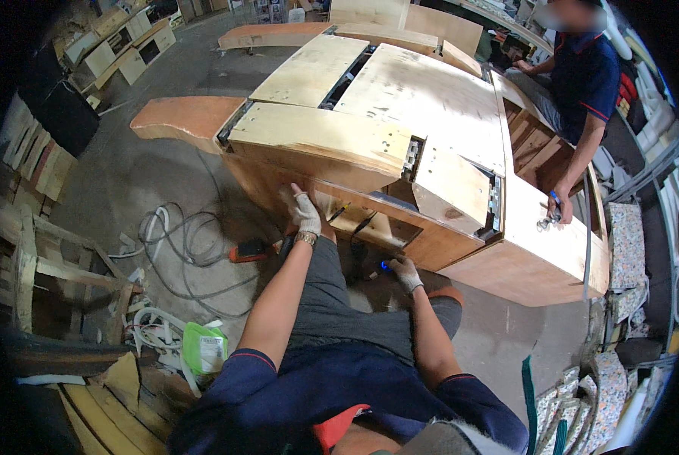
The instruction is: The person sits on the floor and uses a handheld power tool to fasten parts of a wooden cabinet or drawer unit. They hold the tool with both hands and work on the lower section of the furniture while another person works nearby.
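A large wooden furniture frame (pixel 370 144) of plywood panels lies in front of me. My left hand (pixel 307 216), in a white fingerless glove, has its fingers stretched out toward the frame's near side panel (pixel 256 178); they appear to touch it. Lower and to the right, my gloved right hand (pixel 406 274) is closed round a small dark tool with a blue part (pixel 385 265); its kind cannot be made out. Behind it, an opening in the near side shows the inside of the frame (pixel 377 225). Metal hinges (pixel 411 158) sit at the panel joints.
At the right, a co-worker (pixel 582 83) holds a blue-handled tool on the frame's top. A coiled grey cable (pixel 180 227) and an orange-and-black tool (pixel 248 251) lie on the floor. A green package (pixel 204 348) is at lower left, patterned foam pieces (pixel 625 243) at right.
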`<action>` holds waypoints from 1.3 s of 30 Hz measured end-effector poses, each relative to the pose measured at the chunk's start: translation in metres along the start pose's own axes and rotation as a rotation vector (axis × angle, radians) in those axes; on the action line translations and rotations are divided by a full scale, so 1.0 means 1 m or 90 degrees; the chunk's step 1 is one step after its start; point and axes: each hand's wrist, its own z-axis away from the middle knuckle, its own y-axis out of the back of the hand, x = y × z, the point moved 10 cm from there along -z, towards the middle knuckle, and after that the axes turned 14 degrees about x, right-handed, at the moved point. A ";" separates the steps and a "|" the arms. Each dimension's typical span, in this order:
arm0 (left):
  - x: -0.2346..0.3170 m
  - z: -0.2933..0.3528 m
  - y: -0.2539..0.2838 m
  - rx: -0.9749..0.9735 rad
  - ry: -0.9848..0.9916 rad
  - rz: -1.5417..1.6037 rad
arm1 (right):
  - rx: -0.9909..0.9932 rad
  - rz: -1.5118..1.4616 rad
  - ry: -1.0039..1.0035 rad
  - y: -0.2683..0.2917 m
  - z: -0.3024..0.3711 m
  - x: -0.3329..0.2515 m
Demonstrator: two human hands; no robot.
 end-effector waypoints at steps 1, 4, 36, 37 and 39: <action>0.025 0.001 0.009 0.001 0.043 0.015 | 0.016 0.003 -0.020 0.008 0.004 0.006; 0.125 -0.046 0.024 0.085 -0.047 0.069 | -0.018 0.047 0.058 0.016 -0.009 0.011; 0.144 -0.214 -0.116 -0.282 -0.340 -0.685 | -0.064 -0.034 -0.038 0.002 0.001 0.012; 0.143 -0.212 -0.119 -0.286 -0.340 -0.679 | -0.052 -0.059 -0.050 0.005 -0.001 0.022; 0.141 -0.217 -0.117 -0.282 -0.341 -0.678 | -0.042 -0.111 -0.071 0.000 -0.005 0.028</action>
